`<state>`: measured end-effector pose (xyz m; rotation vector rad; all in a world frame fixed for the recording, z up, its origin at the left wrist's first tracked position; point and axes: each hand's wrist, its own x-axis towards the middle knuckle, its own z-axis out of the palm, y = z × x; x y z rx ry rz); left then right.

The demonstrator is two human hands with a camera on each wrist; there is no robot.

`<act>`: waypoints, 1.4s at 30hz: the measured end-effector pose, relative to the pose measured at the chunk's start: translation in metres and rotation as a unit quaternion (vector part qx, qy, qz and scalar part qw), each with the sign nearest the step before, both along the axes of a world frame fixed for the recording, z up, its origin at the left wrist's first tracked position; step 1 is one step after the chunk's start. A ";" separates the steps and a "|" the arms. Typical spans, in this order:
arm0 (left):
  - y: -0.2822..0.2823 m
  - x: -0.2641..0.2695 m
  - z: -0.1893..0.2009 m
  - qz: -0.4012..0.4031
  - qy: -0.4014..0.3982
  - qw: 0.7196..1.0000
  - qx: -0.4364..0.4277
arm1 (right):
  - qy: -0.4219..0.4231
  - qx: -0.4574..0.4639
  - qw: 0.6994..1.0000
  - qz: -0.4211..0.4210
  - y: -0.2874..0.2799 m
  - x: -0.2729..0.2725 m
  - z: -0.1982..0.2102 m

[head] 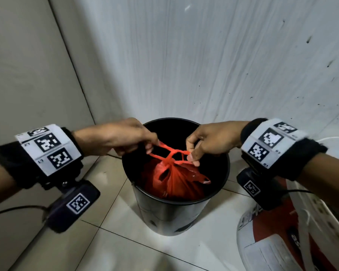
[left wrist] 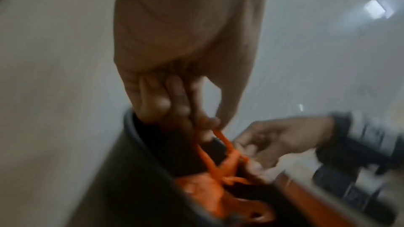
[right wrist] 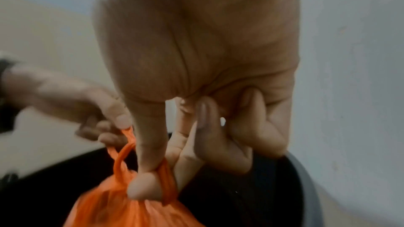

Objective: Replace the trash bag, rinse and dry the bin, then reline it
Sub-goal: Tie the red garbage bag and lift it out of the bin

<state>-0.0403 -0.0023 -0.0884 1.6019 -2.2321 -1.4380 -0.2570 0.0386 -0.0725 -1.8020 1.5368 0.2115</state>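
The red-orange trash bag sits inside the bin, its body low against the dark inner wall and its twisted handles stretched across just below the bin's rim. The handles meet in a knot over the bag's neck, roughly at the middle of the bin's mouth.

My left hand reaches over the left side of the bin's rim and pinches one handle loop between thumb and fingers; in the left wrist view the orange strand runs down from my fingertips to the knot. My right hand comes over the right side of the bin's rim and grips the other handle; in the right wrist view my thumb is hooked through the loop, right above the bag's gathered neck, with the other fingers curled beside it. Both hands hang above the bin's opening, the bag directly below and between them.

The bin stands upright on the tiled floor, close to the white wall behind it. To the right of the bin lies a red and white sack.
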 end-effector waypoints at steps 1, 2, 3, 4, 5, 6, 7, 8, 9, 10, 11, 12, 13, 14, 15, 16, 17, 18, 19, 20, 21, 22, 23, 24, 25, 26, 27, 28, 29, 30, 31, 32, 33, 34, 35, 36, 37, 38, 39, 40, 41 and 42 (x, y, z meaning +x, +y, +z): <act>-0.003 0.002 -0.001 -0.027 -0.038 0.998 -0.039 | 0.023 -0.004 1.000 0.007 0.000 0.003 -0.004; -0.004 0.004 -0.003 -0.049 -0.062 0.995 -0.066 | 0.046 -0.004 0.999 0.013 0.000 0.006 -0.008; -0.005 0.005 -0.005 -0.066 -0.080 0.991 -0.088 | 0.068 -0.004 0.998 0.016 0.001 0.007 -0.009; -0.005 0.005 -0.007 -0.082 -0.097 0.986 -0.110 | 0.091 -0.003 0.996 0.021 0.002 0.007 -0.010; -0.005 0.006 -0.009 -0.094 -0.118 0.979 -0.136 | 0.116 -0.001 0.993 0.031 0.002 0.008 -0.010; -0.005 0.004 -0.011 -0.107 -0.145 0.968 -0.172 | 0.145 -0.001 0.989 0.042 0.002 0.007 -0.010; -0.005 0.003 -0.013 -0.114 -0.179 0.953 -0.215 | 0.181 -0.003 0.982 0.056 0.003 0.008 -0.010; -0.004 0.000 -0.014 -0.115 -0.215 0.934 -0.260 | 0.220 -0.008 0.973 0.067 0.004 0.010 -0.009; -0.002 -0.004 -0.015 -0.113 -0.248 0.915 -0.298 | 0.260 -0.014 0.963 0.075 0.005 0.013 -0.009; -0.001 -0.007 -0.015 -0.111 -0.274 0.899 -0.323 | 0.299 -0.021 0.951 0.081 0.006 0.016 -0.009; -0.001 -0.011 -0.015 -0.112 -0.293 0.890 -0.332 | 0.338 -0.028 0.936 0.094 0.007 0.019 -0.009; -0.001 -0.015 -0.014 -0.113 -0.310 0.885 -0.329 | 0.374 -0.031 0.920 0.111 0.006 0.022 -0.011; -0.001 -0.018 -0.013 -0.113 -0.326 0.882 -0.322 | 0.400 -0.030 0.907 0.126 0.007 0.024 -0.011; -0.003 -0.021 -0.013 -0.110 -0.341 0.878 -0.316 | 0.414 -0.028 0.900 0.135 0.007 0.025 -0.012; -0.004 -0.025 -0.014 -0.108 -0.356 0.873 -0.315 | 0.421 -0.028 0.896 0.138 0.008 0.026 -0.013; -0.004 -0.028 -0.015 -0.110 -0.369 0.866 -0.320 | 0.421 -0.032 0.896 0.135 0.007 0.026 -0.015; -0.004 -0.030 -0.016 -0.115 -0.379 0.858 -0.327 | 0.417 -0.037 0.899 0.129 0.007 0.026 -0.016; -0.004 -0.032 -0.018 -0.120 -0.386 0.852 -0.333 | 0.413 -0.041 0.901 0.123 0.007 0.024 -0.018; -0.004 -0.033 -0.019 -0.122 -0.390 0.849 -0.334 | 0.411 -0.042 0.903 0.120 0.005 0.023 -0.019; -0.005 -0.034 -0.020 -0.124 -0.391 0.849 -0.333 | 0.408 -0.040 0.905 0.114 0.003 0.021 -0.021; -0.006 -0.034 -0.019 -0.125 -0.392 0.850 -0.330 | 0.407 -0.035 0.906 0.110 0.001 0.021 -0.022; -0.006 -0.034 -0.019 -0.127 -0.392 0.851 -0.326 | 0.405 -0.030 0.908 0.107 0.000 0.020 -0.023; -0.007 -0.034 -0.018 -0.129 -0.392 0.851 -0.326 | 0.402 -0.031 0.909 0.104 0.000 0.019 -0.024; -0.007 -0.034 -0.018 -0.129 -0.391 0.850 -0.328 | 0.398 -0.035 0.911 0.103 -0.001 0.018 -0.025; -0.007 -0.033 -0.018 -0.130 -0.390 0.850 -0.329 | 0.395 -0.041 0.912 0.102 -0.002 0.017 -0.026; -0.006 -0.033 -0.019 -0.129 -0.388 0.851 -0.331 | 0.392 -0.052 0.913 0.102 -0.002 0.014 -0.028; -0.006 -0.032 -0.019 -0.127 -0.384 0.852 -0.332 | 0.387 -0.062 0.915 0.100 -0.002 0.011 -0.031; -0.006 -0.030 -0.019 -0.125 -0.379 0.854 -0.333 | 0.377 -0.070 0.919 0.095 -0.002 0.008 -0.032; -0.006 -0.028 -0.019 -0.122 -0.372 0.857 -0.335 | 0.365 -0.077 0.923 0.094 -0.001 0.008 -0.032; -0.005 -0.026 -0.019 -0.119 -0.360 0.861 -0.338 | 0.355 -0.085 0.926 0.097 0.000 0.008 -0.031; -0.004 -0.024 -0.020 -0.115 -0.343 0.867 -0.342 | 0.350 -0.092 0.926 0.104 0.000 0.009 -0.030; -0.003 -0.023 -0.020 -0.111 -0.326 0.874 -0.342 | 0.348 -0.092 0.927 0.107 0.000 0.010 -0.029; -0.002 -0.022 -0.018 -0.108 -0.313 0.883 -0.334 | 0.342 -0.090 0.929 0.105 0.000 0.012 -0.027; -0.002 -0.020 -0.017 -0.108 -0.304 0.893 -0.314 | 0.331 -0.087 0.935 0.095 -0.001 0.012 -0.026; -0.002 -0.019 -0.014 -0.108 -0.295 0.906 -0.284 | 0.314 -0.084 0.942 0.081 -0.003 0.011 -0.025; -0.004 -0.017 -0.011 -0.104 -0.279 0.922 -0.249 | 0.293 -0.082 0.950 0.067 -0.006 0.009 -0.026; -0.005 -0.015 -0.006 -0.094 -0.254 0.939 -0.213 | 0.271 -0.081 0.957 0.056 -0.007 0.007 -0.025; -0.006 -0.012 -0.001 -0.074 -0.219 0.957 -0.176 | 0.258 -0.076 0.962 0.049 -0.008 0.005 -0.025; -0.007 -0.009 0.004 -0.054 -0.178 0.972 -0.142 | 0.247 -0.071 0.965 0.044 -0.008 0.006 -0.023; -0.006 -0.006 0.009 -0.038 -0.137 0.983 -0.112 | 0.242 -0.070 0.967 0.047 -0.007 0.007 -0.022; -0.005 -0.003 0.014 -0.032 -0.103 0.990 -0.086 | 0.248 -0.079 0.964 0.049 -0.005 0.010 -0.020; -0.004 -0.002 0.018 -0.034 -0.075 0.994 -0.068 | 0.265 -0.104 0.957 0.057 -0.004 0.014 -0.019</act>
